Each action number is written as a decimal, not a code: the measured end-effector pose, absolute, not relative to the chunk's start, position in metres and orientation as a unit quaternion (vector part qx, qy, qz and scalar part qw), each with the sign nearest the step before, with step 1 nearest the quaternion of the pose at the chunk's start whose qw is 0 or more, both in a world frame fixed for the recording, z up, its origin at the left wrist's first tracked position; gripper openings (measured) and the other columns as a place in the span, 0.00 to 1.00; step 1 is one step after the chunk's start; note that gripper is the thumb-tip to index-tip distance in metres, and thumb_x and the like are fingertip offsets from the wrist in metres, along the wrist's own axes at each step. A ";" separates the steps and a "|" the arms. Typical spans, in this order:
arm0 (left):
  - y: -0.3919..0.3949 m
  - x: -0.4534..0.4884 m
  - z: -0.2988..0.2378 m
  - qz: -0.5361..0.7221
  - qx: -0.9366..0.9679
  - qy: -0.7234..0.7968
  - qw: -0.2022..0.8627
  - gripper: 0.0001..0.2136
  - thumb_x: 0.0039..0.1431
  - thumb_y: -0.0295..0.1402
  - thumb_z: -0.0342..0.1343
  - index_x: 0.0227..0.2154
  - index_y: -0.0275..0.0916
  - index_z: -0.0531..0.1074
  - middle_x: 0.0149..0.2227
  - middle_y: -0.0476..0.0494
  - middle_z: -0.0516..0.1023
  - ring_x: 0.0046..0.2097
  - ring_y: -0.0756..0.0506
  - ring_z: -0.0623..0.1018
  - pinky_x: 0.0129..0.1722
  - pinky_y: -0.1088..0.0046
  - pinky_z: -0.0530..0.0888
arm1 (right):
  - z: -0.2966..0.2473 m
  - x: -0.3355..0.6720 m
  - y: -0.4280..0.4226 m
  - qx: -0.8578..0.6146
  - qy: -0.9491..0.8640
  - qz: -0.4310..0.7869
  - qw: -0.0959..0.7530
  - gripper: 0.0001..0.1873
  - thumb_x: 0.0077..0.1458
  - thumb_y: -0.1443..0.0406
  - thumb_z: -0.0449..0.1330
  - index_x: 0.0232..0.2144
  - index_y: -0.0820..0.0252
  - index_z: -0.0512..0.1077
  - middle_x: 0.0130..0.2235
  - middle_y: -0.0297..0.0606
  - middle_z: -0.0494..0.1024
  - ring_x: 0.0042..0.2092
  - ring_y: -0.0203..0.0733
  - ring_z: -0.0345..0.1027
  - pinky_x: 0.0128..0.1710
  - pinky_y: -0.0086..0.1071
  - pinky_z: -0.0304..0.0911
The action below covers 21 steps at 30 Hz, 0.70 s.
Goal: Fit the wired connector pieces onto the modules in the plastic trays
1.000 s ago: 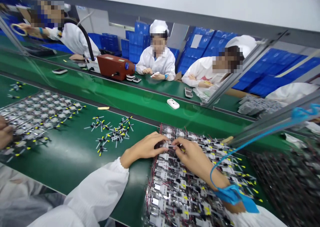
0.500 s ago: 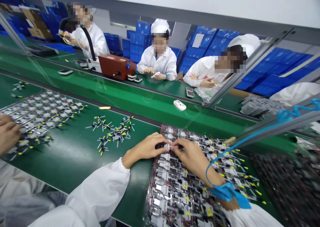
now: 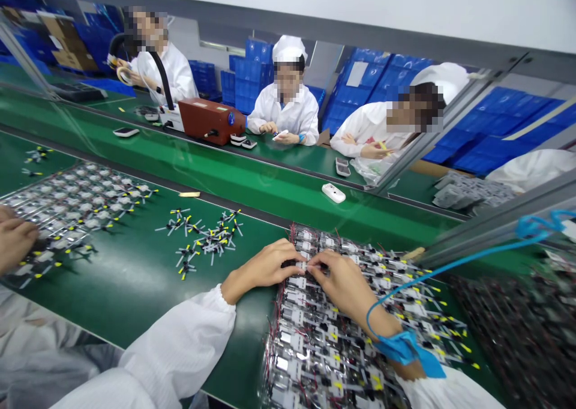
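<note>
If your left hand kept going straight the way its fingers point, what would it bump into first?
Probably the small white part at the edge of the wired pile, right by its fingertips. The left hand seems almost touching it, though depth is hard to judge. Just past it is the right hand.

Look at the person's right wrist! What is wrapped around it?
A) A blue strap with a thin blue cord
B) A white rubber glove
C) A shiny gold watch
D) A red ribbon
A. A blue fabric wrist strap circles the wrist of the right hand, and a thin blue cord runs from it up to the right.
</note>
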<state>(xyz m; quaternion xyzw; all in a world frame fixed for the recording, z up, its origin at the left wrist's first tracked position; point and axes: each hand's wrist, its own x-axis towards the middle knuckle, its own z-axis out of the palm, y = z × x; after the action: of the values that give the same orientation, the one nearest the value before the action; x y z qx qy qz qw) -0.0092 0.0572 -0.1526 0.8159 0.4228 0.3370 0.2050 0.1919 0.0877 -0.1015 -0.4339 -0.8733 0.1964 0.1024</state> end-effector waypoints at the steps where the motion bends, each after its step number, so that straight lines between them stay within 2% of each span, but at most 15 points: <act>1: 0.057 -0.009 -0.152 0.335 0.818 0.422 0.203 0.11 0.65 0.37 0.56 0.45 0.37 0.75 0.38 0.42 0.76 0.44 0.43 0.73 0.46 0.69 0.70 | -0.102 0.192 0.087 -0.435 -0.874 0.194 0.101 0.07 0.59 0.68 0.57 0.32 0.57 0.76 0.36 0.37 0.78 0.39 0.45 0.72 0.40 0.34 0.61; 12: 0.056 -0.005 -0.147 0.312 0.830 0.425 0.182 0.10 0.67 0.37 0.54 0.43 0.37 0.74 0.38 0.42 0.75 0.44 0.43 0.72 0.45 0.70 0.69 | -0.104 0.190 0.088 -0.444 -0.875 0.178 0.071 0.08 0.59 0.70 0.60 0.31 0.56 0.78 0.36 0.35 0.79 0.38 0.44 0.73 0.39 0.32 0.61; 17: 0.057 -0.008 -0.143 0.272 0.851 0.425 0.148 0.11 0.67 0.38 0.53 0.44 0.38 0.74 0.38 0.43 0.76 0.43 0.43 0.73 0.45 0.69 0.69 | -0.102 0.193 0.087 -0.432 -0.887 0.152 0.051 0.07 0.61 0.69 0.59 0.36 0.57 0.78 0.39 0.38 0.80 0.43 0.47 0.73 0.43 0.34 0.62; 21: 0.059 -0.009 -0.141 0.266 0.856 0.421 0.136 0.11 0.67 0.38 0.53 0.44 0.37 0.74 0.38 0.42 0.76 0.43 0.43 0.73 0.45 0.68 0.68 | -0.098 0.191 0.084 -0.432 -0.893 0.124 0.036 0.07 0.61 0.70 0.59 0.35 0.58 0.77 0.38 0.39 0.79 0.43 0.48 0.72 0.44 0.35 0.61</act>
<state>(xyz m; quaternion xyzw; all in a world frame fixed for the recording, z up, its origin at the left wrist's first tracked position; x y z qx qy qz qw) -0.0088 0.0586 -0.1413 0.8564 0.4209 0.2661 0.1361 0.1911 0.0840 -0.0983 -0.4315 -0.8927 0.1244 0.0363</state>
